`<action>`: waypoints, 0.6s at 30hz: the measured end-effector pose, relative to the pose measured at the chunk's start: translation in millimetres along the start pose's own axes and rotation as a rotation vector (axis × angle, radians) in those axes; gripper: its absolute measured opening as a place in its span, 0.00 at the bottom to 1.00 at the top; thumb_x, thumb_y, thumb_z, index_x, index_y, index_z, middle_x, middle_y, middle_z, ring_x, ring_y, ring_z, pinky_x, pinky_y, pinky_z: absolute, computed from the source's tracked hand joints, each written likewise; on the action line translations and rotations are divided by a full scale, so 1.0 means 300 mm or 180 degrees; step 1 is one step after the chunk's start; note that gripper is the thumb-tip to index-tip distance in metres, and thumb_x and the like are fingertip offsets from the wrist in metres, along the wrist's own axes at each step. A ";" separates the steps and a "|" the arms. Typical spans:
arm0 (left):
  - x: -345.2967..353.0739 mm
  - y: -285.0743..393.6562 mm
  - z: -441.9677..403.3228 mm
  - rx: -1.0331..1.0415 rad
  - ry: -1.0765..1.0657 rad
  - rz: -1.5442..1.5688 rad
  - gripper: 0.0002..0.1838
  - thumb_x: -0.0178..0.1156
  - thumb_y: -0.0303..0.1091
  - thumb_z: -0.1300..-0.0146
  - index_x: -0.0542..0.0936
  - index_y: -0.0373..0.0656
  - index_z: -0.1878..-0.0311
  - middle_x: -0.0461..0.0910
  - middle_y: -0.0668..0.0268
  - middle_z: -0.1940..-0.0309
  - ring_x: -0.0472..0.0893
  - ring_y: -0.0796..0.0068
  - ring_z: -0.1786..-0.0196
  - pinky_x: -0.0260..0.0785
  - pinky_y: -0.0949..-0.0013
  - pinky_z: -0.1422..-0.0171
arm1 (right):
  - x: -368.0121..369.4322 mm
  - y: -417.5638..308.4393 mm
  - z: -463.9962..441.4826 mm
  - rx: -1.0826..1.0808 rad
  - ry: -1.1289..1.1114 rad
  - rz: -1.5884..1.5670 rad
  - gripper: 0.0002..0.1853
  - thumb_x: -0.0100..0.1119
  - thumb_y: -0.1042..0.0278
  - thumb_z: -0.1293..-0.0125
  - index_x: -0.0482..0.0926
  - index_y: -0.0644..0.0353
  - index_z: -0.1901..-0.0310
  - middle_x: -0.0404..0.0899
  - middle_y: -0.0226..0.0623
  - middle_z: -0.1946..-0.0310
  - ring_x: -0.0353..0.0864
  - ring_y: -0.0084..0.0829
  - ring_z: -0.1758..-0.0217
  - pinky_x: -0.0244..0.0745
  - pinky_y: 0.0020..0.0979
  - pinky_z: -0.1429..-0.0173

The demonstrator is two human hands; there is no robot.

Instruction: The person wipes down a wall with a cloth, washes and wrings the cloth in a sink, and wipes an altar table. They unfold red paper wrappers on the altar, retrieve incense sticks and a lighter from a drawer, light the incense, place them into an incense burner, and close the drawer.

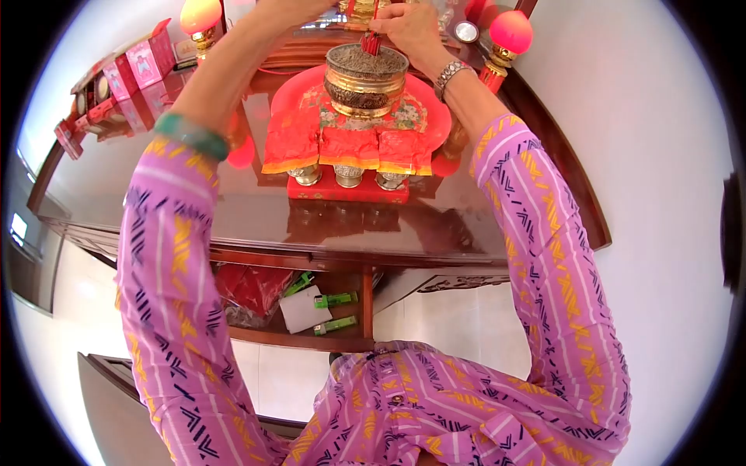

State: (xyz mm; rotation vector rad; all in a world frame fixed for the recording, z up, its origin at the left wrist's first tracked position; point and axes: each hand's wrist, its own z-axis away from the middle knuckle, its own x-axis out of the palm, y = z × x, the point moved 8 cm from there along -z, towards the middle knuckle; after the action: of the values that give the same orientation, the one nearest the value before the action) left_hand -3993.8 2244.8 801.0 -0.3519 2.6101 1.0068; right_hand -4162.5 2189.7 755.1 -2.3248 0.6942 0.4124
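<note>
Both my arms reach forward over a dark wooden altar table (256, 213). My right hand (412, 29) is just above the back rim of a metal incense pot (365, 84) filled with ash, its fingers closed at a thin red stick. A bundle of red stick ends (371, 43) stands in the ash below it. My left hand (299, 9) is at the top edge, its fingers cut off by the frame. Red and gold packets (350, 149) lie over small silver cups (347, 176) on a red stand (347, 191), in front of the pot.
Lit lamps stand at the left (201, 17) and right (510, 33) of the pot. Pink boxes (150, 60) sit at the back left. An open drawer (295, 339) below the tabletop holds green lighters (336, 300), white paper and red packets.
</note>
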 end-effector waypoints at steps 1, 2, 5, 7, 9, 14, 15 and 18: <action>0.027 -0.027 -0.044 0.0201 0.0036 -0.0111 0.10 0.61 0.32 0.43 0.83 0.34 0.65 0.81 0.64 0.73 0.77 0.79 0.68 0.69 0.74 0.64 | 0.005 0.031 -0.011 -0.0080 0.0087 -0.0268 0.06 0.68 0.66 0.50 0.84 0.59 0.76 0.78 0.31 0.84 0.75 0.23 0.80 0.71 0.27 0.73; 0.048 -0.001 -0.067 0.0400 0.0064 -0.0213 0.09 0.62 0.32 0.45 0.83 0.35 0.66 0.82 0.64 0.75 0.77 0.79 0.70 0.70 0.73 0.65 | -0.008 0.030 -0.003 0.0074 0.0138 -0.0153 0.06 0.69 0.66 0.55 0.84 0.57 0.79 0.78 0.34 0.84 0.76 0.28 0.79 0.72 0.31 0.69; 0.101 -0.028 -0.129 0.0262 -0.0018 -0.0660 0.08 0.64 0.33 0.48 0.84 0.39 0.67 0.82 0.62 0.76 0.79 0.78 0.72 0.71 0.72 0.66 | -0.013 0.005 0.017 -0.0084 0.0168 0.0154 0.06 0.69 0.66 0.56 0.84 0.58 0.78 0.79 0.36 0.83 0.77 0.29 0.79 0.73 0.31 0.68; 0.119 -0.037 -0.147 0.0452 0.0161 -0.0791 0.08 0.64 0.34 0.49 0.84 0.41 0.67 0.82 0.60 0.76 0.80 0.77 0.72 0.72 0.70 0.67 | -0.008 0.017 0.016 -0.0101 0.0238 0.0154 0.07 0.69 0.65 0.56 0.85 0.58 0.76 0.79 0.39 0.82 0.78 0.31 0.78 0.74 0.32 0.66; 0.129 -0.042 -0.153 0.0328 0.0310 -0.1103 0.09 0.65 0.35 0.50 0.84 0.41 0.67 0.83 0.61 0.76 0.80 0.76 0.72 0.73 0.69 0.67 | -0.010 0.025 0.024 0.0053 0.0198 0.0021 0.08 0.69 0.65 0.56 0.85 0.58 0.74 0.80 0.39 0.82 0.79 0.32 0.77 0.75 0.32 0.66; 0.131 -0.056 -0.171 0.0208 0.0354 -0.0980 0.10 0.64 0.37 0.49 0.83 0.39 0.73 0.78 0.59 0.82 0.76 0.77 0.78 0.69 0.67 0.72 | -0.021 -0.008 0.038 -0.0076 0.0224 0.0130 0.09 0.69 0.65 0.55 0.85 0.59 0.73 0.80 0.40 0.81 0.79 0.32 0.77 0.75 0.32 0.66; 0.130 -0.046 -0.172 0.0253 0.0311 -0.1139 0.11 0.64 0.37 0.49 0.82 0.37 0.75 0.76 0.59 0.85 0.74 0.77 0.81 0.67 0.66 0.74 | -0.020 -0.011 0.038 -0.0039 0.0199 0.0112 0.09 0.69 0.65 0.55 0.85 0.59 0.73 0.80 0.41 0.81 0.79 0.32 0.77 0.75 0.33 0.66; 0.132 -0.033 -0.170 0.0261 0.0239 -0.1238 0.12 0.64 0.36 0.49 0.80 0.36 0.78 0.71 0.58 0.89 0.70 0.78 0.83 0.62 0.64 0.78 | -0.026 -0.027 0.040 -0.0125 0.0130 0.0251 0.08 0.67 0.67 0.51 0.85 0.60 0.71 0.80 0.39 0.81 0.79 0.28 0.77 0.75 0.30 0.69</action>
State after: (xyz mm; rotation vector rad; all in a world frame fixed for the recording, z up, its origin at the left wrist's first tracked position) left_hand -4037.2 2198.5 815.6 -0.8509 2.4978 0.7636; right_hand -4165.5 2205.9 754.0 -2.3540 0.8064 0.4185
